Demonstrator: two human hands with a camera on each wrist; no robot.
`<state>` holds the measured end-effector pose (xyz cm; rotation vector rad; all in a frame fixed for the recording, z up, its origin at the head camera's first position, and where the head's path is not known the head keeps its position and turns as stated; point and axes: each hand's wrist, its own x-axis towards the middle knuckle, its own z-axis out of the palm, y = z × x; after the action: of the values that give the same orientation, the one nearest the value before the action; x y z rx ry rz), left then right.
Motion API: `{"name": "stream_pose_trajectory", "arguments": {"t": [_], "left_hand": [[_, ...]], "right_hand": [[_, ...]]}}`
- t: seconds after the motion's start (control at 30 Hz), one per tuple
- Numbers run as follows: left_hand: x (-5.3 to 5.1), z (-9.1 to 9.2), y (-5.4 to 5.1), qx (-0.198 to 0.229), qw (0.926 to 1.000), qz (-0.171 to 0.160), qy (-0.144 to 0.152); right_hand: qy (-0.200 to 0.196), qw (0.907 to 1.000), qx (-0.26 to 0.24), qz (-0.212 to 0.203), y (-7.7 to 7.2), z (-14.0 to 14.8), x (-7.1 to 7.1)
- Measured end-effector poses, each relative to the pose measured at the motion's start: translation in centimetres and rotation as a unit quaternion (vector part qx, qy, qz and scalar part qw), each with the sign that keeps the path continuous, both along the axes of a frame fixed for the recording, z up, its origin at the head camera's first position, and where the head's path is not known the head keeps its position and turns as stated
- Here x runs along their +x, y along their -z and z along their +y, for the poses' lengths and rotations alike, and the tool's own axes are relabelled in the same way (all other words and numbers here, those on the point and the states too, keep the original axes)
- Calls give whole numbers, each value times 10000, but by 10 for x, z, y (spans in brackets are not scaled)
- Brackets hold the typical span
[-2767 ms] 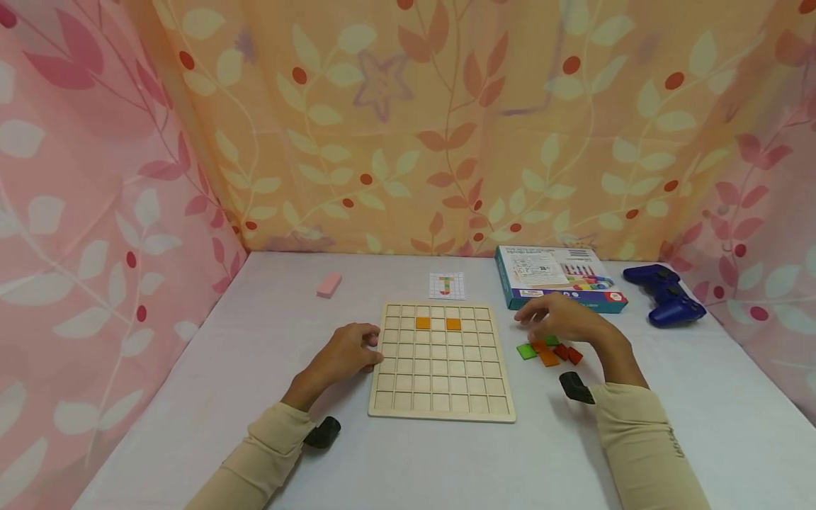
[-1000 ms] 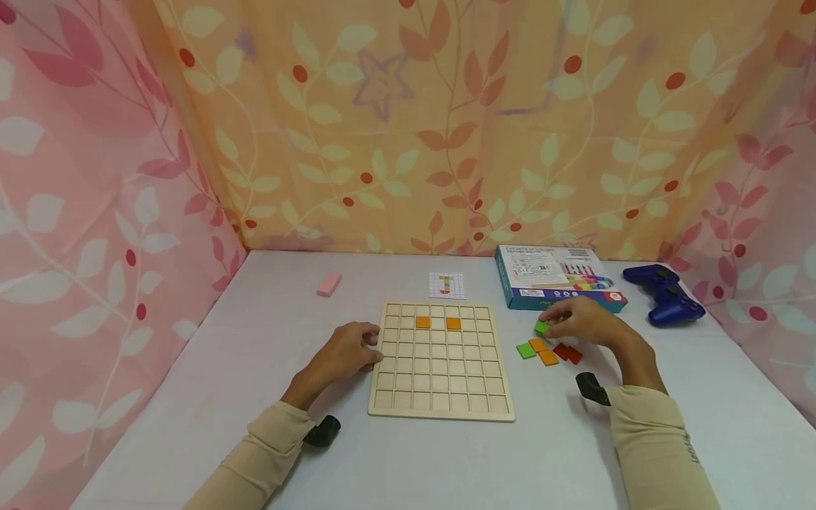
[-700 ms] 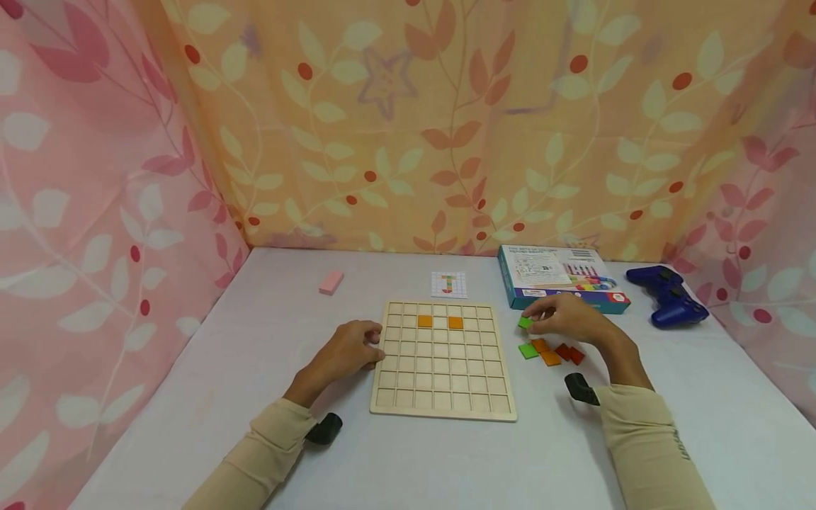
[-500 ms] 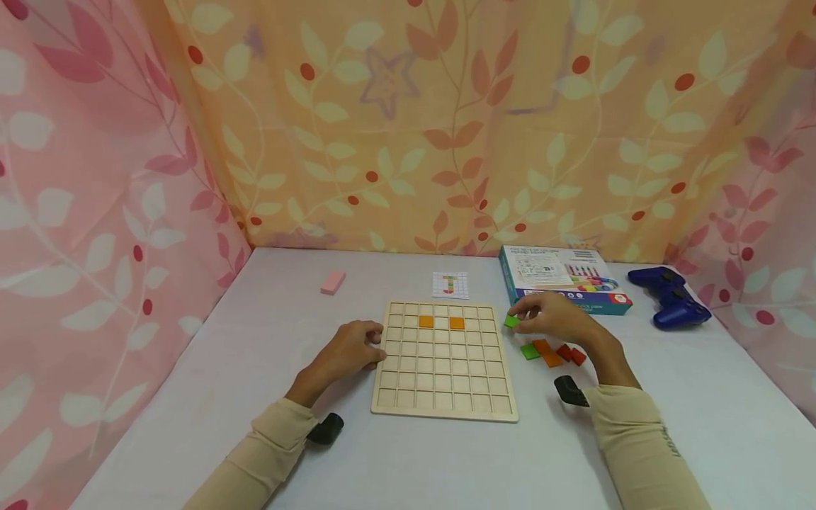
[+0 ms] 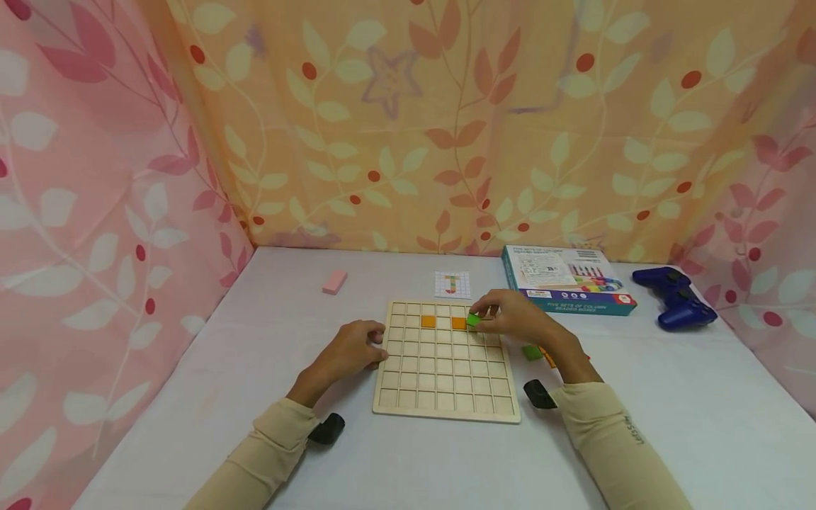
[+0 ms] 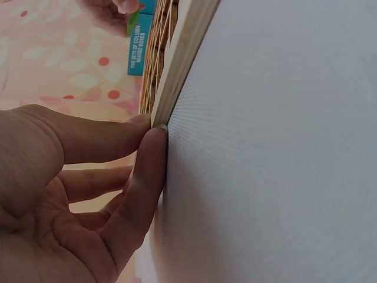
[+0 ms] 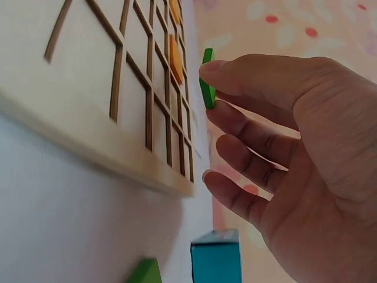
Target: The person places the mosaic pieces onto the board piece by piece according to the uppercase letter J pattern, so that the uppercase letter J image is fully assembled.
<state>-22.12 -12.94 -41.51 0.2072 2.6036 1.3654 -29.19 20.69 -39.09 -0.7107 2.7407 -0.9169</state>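
A square wooden grid board (image 5: pixel 446 361) lies on the table with two orange tiles (image 5: pixel 428 321) set in its second row, one cell apart. My left hand (image 5: pixel 347 350) pinches the board's left edge between thumb and finger, as the left wrist view shows. Between thumb and fingertip, my right hand (image 5: pixel 519 316) holds a green tile (image 7: pixel 207 79) over the board's upper right, just right of the right-hand orange tile; in the right wrist view it is raised off the surface. Beside the board, another green tile (image 5: pixel 532 352) lies near loose tiles mostly hidden behind my right wrist.
Behind the board lies a small printed card (image 5: pixel 452 284) with a coloured tile pattern. A pink block (image 5: pixel 334 281) sits back left. At back right are a flat teal-and-white box (image 5: pixel 567 280) and a blue game controller (image 5: pixel 676 297). Patterned curtains surround the table.
My right hand has picked a green tile from the loose group and carried it left over the board. The left hand has stayed at the board's edge. The view has shifted slightly.
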Motion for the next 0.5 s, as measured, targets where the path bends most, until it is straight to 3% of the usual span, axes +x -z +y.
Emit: {"name": "stream_pose_trajectory", "arguments": {"t": [0.5], "left_hand": [[-1,0,1,11,9999,-103,-45]], "right_hand": [[-607,9978,-51,248,7,-41,-13]]}}
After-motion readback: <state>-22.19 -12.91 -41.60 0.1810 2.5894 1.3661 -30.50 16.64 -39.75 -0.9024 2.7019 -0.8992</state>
